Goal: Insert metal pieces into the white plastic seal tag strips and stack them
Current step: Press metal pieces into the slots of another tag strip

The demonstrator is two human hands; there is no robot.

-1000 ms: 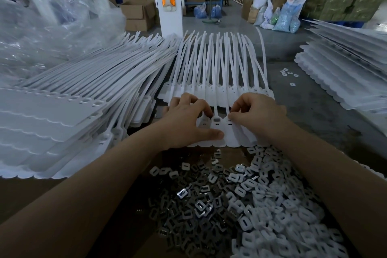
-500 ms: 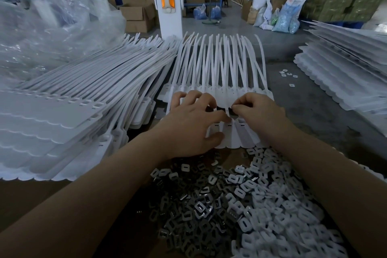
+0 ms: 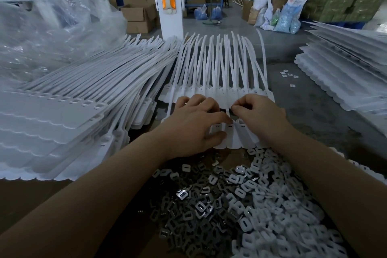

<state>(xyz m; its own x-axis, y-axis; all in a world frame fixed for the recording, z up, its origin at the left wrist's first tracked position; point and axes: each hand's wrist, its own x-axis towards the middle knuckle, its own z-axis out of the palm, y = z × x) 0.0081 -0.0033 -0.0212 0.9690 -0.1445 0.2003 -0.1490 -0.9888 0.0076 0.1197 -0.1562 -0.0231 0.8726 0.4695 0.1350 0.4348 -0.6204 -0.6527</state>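
From the head view, the step in hand looks like the inserting itself: both hands work at the head end of a joined row of white seal tag strips [image 3: 230, 136] lying flat on the surface just beyond the heap of loose parts. The left hand [image 3: 194, 128] lies over the left part of the row, fingers bent and thumb pressed on a tag's lower edge, steadying it; whether it has a piece in its grip cannot be told. The right hand [image 3: 259, 115] has its fingertips [image 3: 235, 109] pinched together just above the slotted heads, apparently on something small, though the piece itself is hidden. The next move, as I judge it, calls for seating the piece squarely into a slot, then reaching back to the metal pieces [image 3: 194, 211], a dark grey heap between the forearms, with white plastic caps [image 3: 289, 211] piled at its right. The strips are matt white, with broad scalloped tags and long thin tails fanned away from the person. Stacks of strips [image 3: 62, 115] lie to the left and more at the right [image 3: 343, 81].
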